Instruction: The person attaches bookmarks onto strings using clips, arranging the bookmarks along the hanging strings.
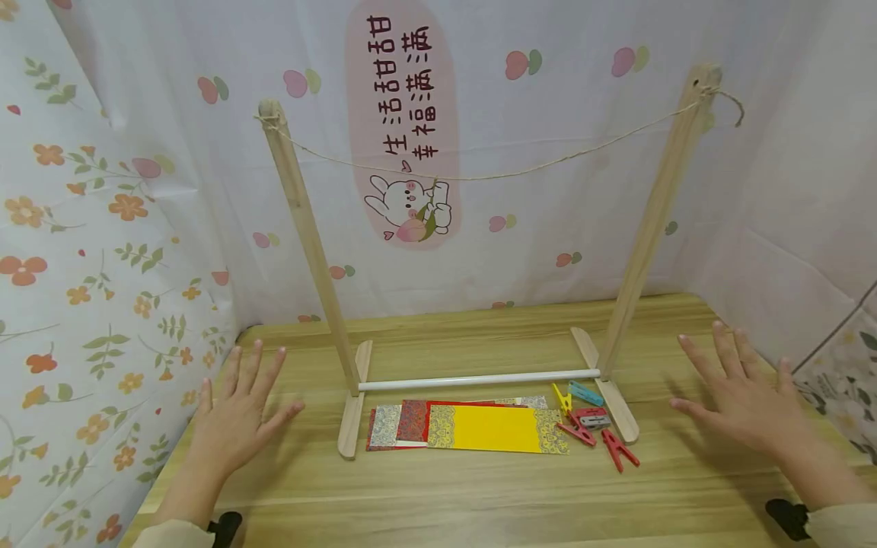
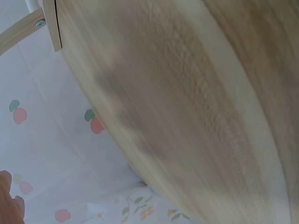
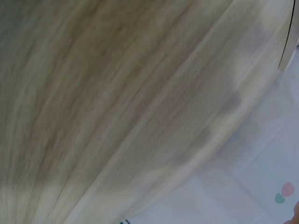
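Cards (image 1: 489, 428) lie overlapped flat on bench (image 1: 438, 502), just in front of rack, approx. btwn its feet (image 1: 355, 434): yellow one on top w/ patterned ends, red & grey ones poking out at L. Pegs (image 1: 619, 450) sit close by the cards' R end, near R foot: yellow, blue, grey & red ones bunched, plus 1 red slightly apart, nearer the front.

Rack (image 1: 311, 243) stands upright: 2 wood posts, white rod (image 1: 479, 380) low btwn them, string (image 1: 473, 179) tied top to top, sagging mid, loose tail at R.

L hand (image 1: 236, 422) is L of rack, R hand (image 1: 743, 399) R of it; both open, palm down, fingers spread, well apart from cards & pegs. Can't tell if either touches bench. Pale sleeves (image 1: 843, 527), black wrist straps (image 1: 788, 519).

Behind: cloth (image 1: 548, 152) w/ fruit print, pink panel (image 1: 404, 84) w/ Chinese text & rabbit. Floral cloth (image 1: 103, 251) at L. Wrist views: mostly bench, bit of hand at lower edge.
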Demonstrator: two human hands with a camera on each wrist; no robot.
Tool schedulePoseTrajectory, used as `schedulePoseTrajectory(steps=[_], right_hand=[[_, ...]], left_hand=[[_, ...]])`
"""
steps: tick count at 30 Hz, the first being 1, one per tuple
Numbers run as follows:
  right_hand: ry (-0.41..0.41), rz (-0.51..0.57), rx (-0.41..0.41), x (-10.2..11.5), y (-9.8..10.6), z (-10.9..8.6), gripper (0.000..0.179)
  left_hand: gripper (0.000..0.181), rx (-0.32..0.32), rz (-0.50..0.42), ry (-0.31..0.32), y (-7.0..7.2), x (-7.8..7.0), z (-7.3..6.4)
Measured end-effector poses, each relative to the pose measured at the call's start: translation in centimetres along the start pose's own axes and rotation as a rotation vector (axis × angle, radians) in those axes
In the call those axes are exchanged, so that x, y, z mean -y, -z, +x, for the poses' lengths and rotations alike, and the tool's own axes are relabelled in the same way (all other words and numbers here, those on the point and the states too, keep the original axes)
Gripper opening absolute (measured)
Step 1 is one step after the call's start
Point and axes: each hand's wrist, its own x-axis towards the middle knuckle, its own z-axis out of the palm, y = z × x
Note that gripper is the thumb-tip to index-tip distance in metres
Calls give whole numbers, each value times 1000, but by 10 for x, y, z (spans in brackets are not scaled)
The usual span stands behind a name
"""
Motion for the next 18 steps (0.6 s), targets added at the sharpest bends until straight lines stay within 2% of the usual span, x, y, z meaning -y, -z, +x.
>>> schedulePoseTrajectory(steps=[18], right_hand=[[27, 14, -4, 21, 5, 1, 98]], left_hand=[[84, 4, -4, -9, 2, -9, -2]])
